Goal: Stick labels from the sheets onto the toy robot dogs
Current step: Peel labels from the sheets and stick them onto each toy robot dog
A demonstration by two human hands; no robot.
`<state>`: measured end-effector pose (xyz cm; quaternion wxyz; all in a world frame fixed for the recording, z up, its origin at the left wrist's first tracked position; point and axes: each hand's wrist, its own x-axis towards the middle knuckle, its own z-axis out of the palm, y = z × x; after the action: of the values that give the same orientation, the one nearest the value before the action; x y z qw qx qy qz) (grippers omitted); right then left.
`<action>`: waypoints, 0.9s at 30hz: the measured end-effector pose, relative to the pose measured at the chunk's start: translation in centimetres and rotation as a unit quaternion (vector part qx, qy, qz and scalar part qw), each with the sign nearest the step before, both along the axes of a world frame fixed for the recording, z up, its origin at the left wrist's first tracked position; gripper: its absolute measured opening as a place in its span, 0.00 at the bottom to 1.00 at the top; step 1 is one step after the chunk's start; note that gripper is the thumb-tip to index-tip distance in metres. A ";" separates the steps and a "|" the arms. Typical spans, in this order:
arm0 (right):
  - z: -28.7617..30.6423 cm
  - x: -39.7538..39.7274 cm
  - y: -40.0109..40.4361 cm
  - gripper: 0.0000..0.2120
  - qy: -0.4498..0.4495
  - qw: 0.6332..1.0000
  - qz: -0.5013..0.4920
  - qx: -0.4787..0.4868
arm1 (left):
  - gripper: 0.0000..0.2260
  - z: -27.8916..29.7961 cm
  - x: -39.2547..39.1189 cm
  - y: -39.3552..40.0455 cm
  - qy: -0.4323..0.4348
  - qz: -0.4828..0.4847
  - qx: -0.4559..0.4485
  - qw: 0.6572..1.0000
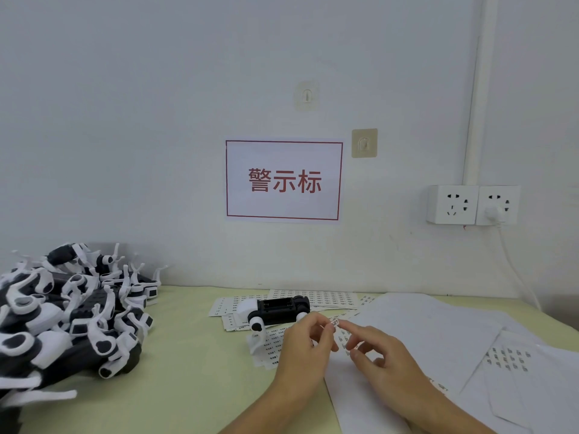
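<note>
Two hands meet just in front of the dog [274,309], which lies on its back on the label sheets [316,298], battery bay up. We pinch one small label [334,323] between them: left hand [305,343] grip closed on its left end with thumb and forefinger, right hand [380,355] grip closed on its right end the same way. The label hangs above the sheets, right of the dog, not yet touching it.

We judge the step as carrying a peeled label to the dog. To do it well, we'd keep fingertips on the very edges so the glue stays clean, line it up square over a flat part of the dog, lay one end down first, then rub across so no bubble or crease forms. The dog looks light, so one hand may need to steady it.

More dogs sit in a pile [69,314] left of the dog on the counter [188,371]. Blank backing sheets [438,333] lie to its right.

Writing: the sign [283,180] on the wall behind the dog reads 警示标 in red. Label print is too small to read.
</note>
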<state>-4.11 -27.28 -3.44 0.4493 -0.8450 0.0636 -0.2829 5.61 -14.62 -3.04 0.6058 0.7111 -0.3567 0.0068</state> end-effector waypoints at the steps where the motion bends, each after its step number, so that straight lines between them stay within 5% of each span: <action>1: 0.0 0.0 0.0 0.24 0.001 1.000 0.000 -0.002 | 0.10 0.0 0.0 0.0 -0.005 0.002 0.002 1.000; 18: 0.3 -0.1 -0.2 0.07 0.002 0.998 -0.059 0.007 | 0.11 -0.4 0.0 -0.1 -0.081 -0.033 0.062 0.994; 27: 0.3 0.0 -0.1 0.09 -0.011 0.997 -0.082 -0.008 | 0.07 -0.4 -0.2 -0.1 -0.105 -0.041 0.085 0.990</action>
<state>-4.15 -27.40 -3.16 0.4186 -0.8372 0.1253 -0.3290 5.42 -14.70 -3.40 0.5025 0.7399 -0.4465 0.0258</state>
